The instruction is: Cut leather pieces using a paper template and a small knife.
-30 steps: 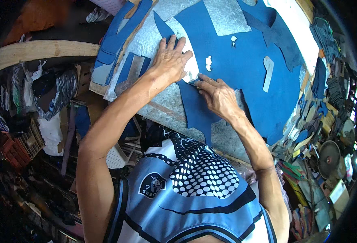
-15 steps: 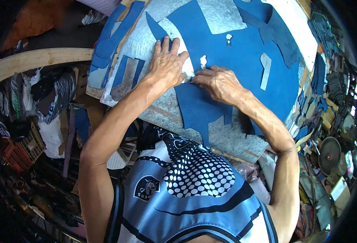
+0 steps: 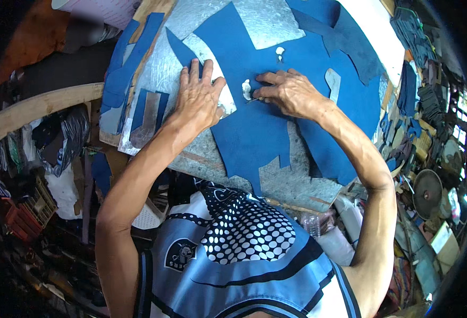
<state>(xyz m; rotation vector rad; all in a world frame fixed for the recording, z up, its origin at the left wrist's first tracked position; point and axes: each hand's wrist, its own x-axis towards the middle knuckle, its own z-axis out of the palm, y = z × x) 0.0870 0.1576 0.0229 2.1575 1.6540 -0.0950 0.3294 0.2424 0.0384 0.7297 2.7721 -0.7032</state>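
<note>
Pressing flat, the left hand [image 3: 199,100] lies palm-down with its fingers [image 3: 194,71] spread open, on the edge where the big blue sheet [image 3: 254,132] meets the bare grey metal-faced worktop [image 3: 265,21]. It grips nothing — just weight on the material.

Right hand [image 3: 292,93] sits just beside it, also on the blue sheet. Its fingers [image 3: 268,91] are pinched closed on a thin tool [image 3: 252,99]; the tool is mostly hidden and too small to tell its kind. The tip touches the sheet right next to a small white scrap [image 3: 246,89].

Blue sheet covers most of the worktop's middle and right, with an irregular cut outline and a notched tab hanging toward the near edge. A second small white piece [image 3: 280,51] lies on it further out, well apart from the hands. A pale grey pattern strip [image 3: 332,80] rests on the sheet just right of the right hand.

Left side of the worktop: narrow blue offcuts [image 3: 119,74] draped over the edge, plus a grey-blue strip piece [image 3: 147,114] lying flat.

Around it — stacked dark cut pieces [image 3: 413,32] at far right, a round dark disc [image 3: 427,193] lower right, a wooden beam [image 3: 37,108] on the left above cluttered crates and bags.
</note>
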